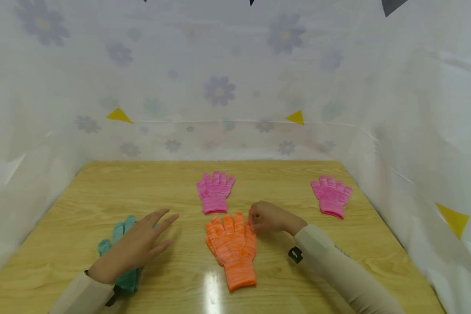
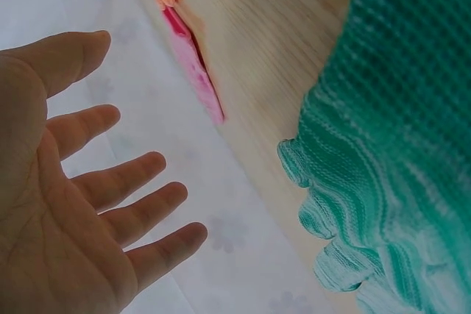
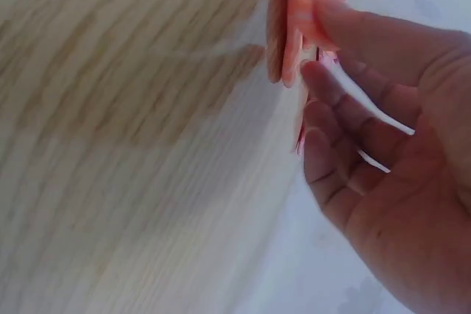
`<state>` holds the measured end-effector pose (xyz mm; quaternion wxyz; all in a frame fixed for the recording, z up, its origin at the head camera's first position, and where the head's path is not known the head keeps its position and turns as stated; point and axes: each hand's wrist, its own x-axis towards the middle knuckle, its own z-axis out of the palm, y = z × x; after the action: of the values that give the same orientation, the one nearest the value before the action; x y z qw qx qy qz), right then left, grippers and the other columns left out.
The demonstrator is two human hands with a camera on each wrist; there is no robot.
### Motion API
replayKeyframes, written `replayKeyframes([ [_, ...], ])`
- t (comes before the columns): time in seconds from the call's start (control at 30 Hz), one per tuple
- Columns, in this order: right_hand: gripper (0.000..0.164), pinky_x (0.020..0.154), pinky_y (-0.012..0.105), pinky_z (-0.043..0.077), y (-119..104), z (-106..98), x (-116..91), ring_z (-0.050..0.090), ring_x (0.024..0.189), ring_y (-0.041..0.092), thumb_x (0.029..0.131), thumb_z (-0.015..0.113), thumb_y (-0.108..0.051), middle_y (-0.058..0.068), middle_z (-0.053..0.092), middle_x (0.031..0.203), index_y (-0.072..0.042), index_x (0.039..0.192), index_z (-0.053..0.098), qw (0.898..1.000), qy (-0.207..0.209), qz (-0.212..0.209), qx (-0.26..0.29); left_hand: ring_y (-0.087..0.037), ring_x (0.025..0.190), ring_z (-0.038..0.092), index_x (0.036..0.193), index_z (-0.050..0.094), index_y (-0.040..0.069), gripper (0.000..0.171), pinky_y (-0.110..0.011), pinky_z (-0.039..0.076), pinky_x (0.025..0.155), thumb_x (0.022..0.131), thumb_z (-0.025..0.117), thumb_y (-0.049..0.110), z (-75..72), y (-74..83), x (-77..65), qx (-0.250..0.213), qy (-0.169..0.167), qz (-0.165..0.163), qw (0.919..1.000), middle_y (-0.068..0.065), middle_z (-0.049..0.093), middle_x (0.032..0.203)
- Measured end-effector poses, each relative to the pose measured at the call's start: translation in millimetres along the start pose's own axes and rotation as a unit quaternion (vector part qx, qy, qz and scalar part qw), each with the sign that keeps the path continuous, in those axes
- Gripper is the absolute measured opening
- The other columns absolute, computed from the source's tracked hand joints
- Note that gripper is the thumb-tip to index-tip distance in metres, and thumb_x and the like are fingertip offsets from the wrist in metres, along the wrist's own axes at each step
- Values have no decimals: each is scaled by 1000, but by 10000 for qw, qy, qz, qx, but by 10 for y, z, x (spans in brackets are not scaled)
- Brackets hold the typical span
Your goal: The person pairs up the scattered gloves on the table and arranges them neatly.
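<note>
An orange knitted glove (image 1: pixel 235 253) lies at the front middle of the table, fingers pointing away, with a second orange layer peeking out at its left edge. My right hand (image 1: pixel 267 216) pinches the finger at its right side; in the right wrist view the thumb (image 3: pixel 368 31) presses on the orange fabric (image 3: pixel 309 5). Over a teal glove (image 1: pixel 128 279) at the left, my left hand (image 1: pixel 135 246) hovers with fingers spread and holds nothing. The left wrist view shows that palm (image 2: pixel 59 218) facing the camera, apart from the teal glove (image 2: pixel 368 152).
One pink glove (image 1: pixel 215 192) lies behind the orange one, another pink glove (image 1: pixel 331 196) at the right. The wooden table (image 1: pixel 149 183) is enclosed by white flower-patterned sheeting (image 1: pixel 161 78) at the back and sides. Yellow triangles (image 1: pixel 453 218) mark the sheeting.
</note>
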<state>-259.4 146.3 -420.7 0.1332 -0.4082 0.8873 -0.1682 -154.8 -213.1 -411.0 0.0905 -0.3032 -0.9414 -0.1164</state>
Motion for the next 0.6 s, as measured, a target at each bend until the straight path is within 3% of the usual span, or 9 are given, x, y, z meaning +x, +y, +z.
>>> replayKeyframes([
  [0.1,7,70,26,45,-12,19,25,52,71,4,82,63,-17,-9,57,76,-18,75,61,9998,162,-56,66,-35,119,39,139,31,19,65,-52,39,89,83,61,32,7,-4,-12,-5,-6,-40,10000,-15,34,137],
  [0.37,8,55,19,41,-8,106,98,47,60,3,83,61,-19,-12,54,68,-19,75,59,9994,313,-108,-43,-35,118,41,139,31,20,66,-51,39,90,83,62,32,-1,-6,-17,61,-24,-40,10000,-16,35,136],
  [0.6,6,55,19,40,-52,154,92,46,61,4,81,62,-12,-7,55,70,-16,77,60,9990,391,-71,-188,-35,118,40,140,30,20,66,-51,38,91,83,62,32,-17,5,-24,14,-78,-91,9999,-16,34,137],
])
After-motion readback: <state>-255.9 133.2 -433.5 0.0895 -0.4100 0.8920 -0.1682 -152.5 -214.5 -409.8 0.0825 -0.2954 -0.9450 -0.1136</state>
